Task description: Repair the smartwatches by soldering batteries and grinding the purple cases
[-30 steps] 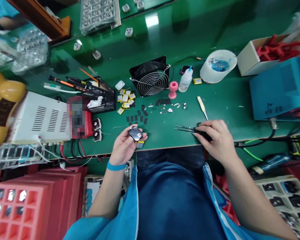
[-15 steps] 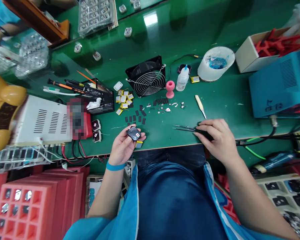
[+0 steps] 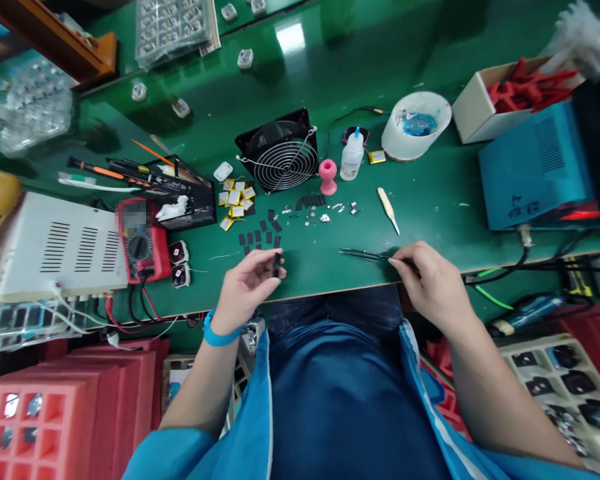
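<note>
One small dark device (image 3: pixel 277 265), held on edge in the left hand (image 3: pixel 241 288) near the bench's front edge (image 3: pixel 325 291), seems light, rigid and slippery-faced, best taken by its rim, while the right hand (image 3: pixel 434 285) grips thin tweezers (image 3: pixel 364 254).

Red multimeter (image 3: pixel 139 243) beside mesh holder (image 3: pixel 193 203).

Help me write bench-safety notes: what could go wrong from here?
The left hand holds a dark device near the front of the bench; a slip might drop it. The right hand, with tweezers, is close to the pale-handled tool and could nudge it. Loose small parts could scatter if brushed.
</note>
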{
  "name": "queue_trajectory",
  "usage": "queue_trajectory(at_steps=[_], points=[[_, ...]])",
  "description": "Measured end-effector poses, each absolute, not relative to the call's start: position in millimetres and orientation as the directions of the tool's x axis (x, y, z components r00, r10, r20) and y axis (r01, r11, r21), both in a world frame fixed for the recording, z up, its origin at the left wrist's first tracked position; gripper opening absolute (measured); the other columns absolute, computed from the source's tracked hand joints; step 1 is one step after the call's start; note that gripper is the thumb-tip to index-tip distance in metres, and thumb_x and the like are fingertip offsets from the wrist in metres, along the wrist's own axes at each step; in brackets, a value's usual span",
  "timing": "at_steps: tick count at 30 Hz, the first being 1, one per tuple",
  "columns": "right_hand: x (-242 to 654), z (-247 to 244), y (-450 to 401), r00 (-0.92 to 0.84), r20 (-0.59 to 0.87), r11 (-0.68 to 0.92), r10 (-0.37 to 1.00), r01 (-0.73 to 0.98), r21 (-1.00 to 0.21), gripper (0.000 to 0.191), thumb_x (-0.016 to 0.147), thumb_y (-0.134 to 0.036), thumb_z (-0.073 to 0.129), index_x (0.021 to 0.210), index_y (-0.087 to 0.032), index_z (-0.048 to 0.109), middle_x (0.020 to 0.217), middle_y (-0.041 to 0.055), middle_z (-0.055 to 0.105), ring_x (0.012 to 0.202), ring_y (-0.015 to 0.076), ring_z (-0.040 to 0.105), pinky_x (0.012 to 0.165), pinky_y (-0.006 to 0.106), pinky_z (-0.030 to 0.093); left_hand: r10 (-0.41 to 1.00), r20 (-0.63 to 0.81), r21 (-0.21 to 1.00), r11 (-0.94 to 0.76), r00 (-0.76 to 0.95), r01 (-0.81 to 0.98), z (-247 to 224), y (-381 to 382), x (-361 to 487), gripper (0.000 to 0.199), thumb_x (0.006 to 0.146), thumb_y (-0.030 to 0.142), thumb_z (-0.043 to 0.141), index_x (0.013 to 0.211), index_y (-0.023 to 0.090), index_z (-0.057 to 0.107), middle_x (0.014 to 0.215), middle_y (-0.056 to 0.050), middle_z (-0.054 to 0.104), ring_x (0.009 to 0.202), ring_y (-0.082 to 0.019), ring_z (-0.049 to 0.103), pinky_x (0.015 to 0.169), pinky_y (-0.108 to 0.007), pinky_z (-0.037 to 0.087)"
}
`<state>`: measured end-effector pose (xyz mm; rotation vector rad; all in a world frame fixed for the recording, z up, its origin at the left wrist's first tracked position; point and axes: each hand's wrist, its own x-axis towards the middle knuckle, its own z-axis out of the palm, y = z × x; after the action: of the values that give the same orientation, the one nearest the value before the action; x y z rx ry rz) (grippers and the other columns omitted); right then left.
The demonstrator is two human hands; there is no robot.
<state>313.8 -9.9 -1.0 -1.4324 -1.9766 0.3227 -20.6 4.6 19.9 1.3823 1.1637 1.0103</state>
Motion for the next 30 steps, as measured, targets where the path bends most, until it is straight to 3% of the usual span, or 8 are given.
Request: queue_trajectory(at_steps=[3,5,8,11,15,18,22,30], points=[[311,22,-15,-0.003,0.386,0.285,0.923,0.679,-0.677,0.008,0.098,-0.024,0.067,0.091,-0.024,0.065,0.075,-0.0022,0.07,0.058,0.0138,0.061,0.055,0.027,0.044,0.911,0.14,0.787,-0.339,0.387,0.515,21,10,4,0.038,0.091,0.017,0.071,0.129,0.025,0.072,0.117,-0.007,0.072,0.104,-0.021,0.069,0.093,-0.037,0.059],[308,39,-17,0.06,0.405,0.276,0.912,0.639,-0.718,0.008,0.094,-0.024,0.074,0.09,-0.025,0.067,0.072,-0.004,0.068,0.055,0.0119,0.058,0.053,0.026,0.043,0.837,0.188,0.641,-0.501,0.515,0.581,17,10,18,0.039,0.094,0.015,0.067,0.133,0.022,0.068,0.118,-0.009,0.073,0.107,-0.023,0.067,0.095,-0.04,0.056],[303,56,-15,-0.035,0.417,0.348,0.908,0.618,-0.705,0.011,0.091,-0.019,0.076,0.086,-0.025,0.068,0.069,-0.0042,0.066,0.053,0.0105,0.056,0.051,0.025,0.043,0.783,0.199,0.544,-0.588,0.589,0.598,9,7,28,0.045,0.096,0.019,0.069,0.14,0.021,0.059,0.122,-0.01,0.074,0.112,-0.026,0.065,0.095,-0.043,0.055],[300,52,-9,-0.153,0.381,0.388,0.912,0.628,-0.675,0.011,0.092,-0.016,0.074,0.085,-0.023,0.068,0.073,-0.0018,0.069,0.06,0.0124,0.062,0.056,0.025,0.049,0.81,0.21,0.558,-0.559,0.547,0.613,3,1,25,0.052,0.095,0.027,0.074,0.143,0.021,0.053,0.13,-0.012,0.071,0.123,-0.028,0.063,0.101,-0.046,0.052],[298,29,-9,-0.06,0.307,0.285,0.95,0.57,-0.771,0.009,0.089,-0.015,0.076,0.092,-0.024,0.074,0.084,0.0008,0.076,0.073,0.0159,0.071,0.068,0.029,0.058,0.848,0.264,0.64,-0.51,0.459,0.575,-1,-5,19,0.031,0.095,0.027,0.076,0.12,0.022,0.059,0.13,-0.011,0.073,0.125,-0.026,0.065,0.104,-0.044,0.051],[286,15,-19,0.061,0.242,0.206,0.968,0.353,-0.913,0.018,0.085,-0.011,0.08,0.095,-0.025,0.078,0.088,0.001,0.08,0.078,0.0173,0.076,0.071,0.03,0.062,0.856,0.262,0.657,-0.497,0.447,0.567,0,-6,21,0.023,0.094,0.023,0.076,0.107,0.022,0.058,0.129,-0.01,0.074,0.125,-0.026,0.066,0.103,-0.043,0.05],[262,7,-29,-0.01,0.166,0.166,0.986,0.1,-0.981,0.028,0.085,-0.003,0.077,0.102,-0.025,0.079,0.097,0.0022,0.083,0.097,0.0218,0.081,0.088,0.036,0.067,0.843,0.249,0.635,-0.514,0.477,0.576,1,-3,25,0.019,0.095,0.02,0.074,0.101,0.023,0.056,0.124,-0.006,0.077,0.126,-0.026,0.066,0.102,-0.044,0.048],[255,2,-29,-0.144,0.205,0.223,0.968,0.121,-0.967,0.036,0.085,0.003,0.073,0.108,-0.024,0.079,0.099,0.0047,0.083,0.101,0.024,0.081,0.089,0.04,0.068,0.836,0.251,0.632,-0.523,0.488,0.572,2,0,25,0.023,0.094,0.019,0.075,0.083,0.022,0.056,0.114,-0.001,0.079,0.121,-0.026,0.068,0.099,-0.043,0.046]])
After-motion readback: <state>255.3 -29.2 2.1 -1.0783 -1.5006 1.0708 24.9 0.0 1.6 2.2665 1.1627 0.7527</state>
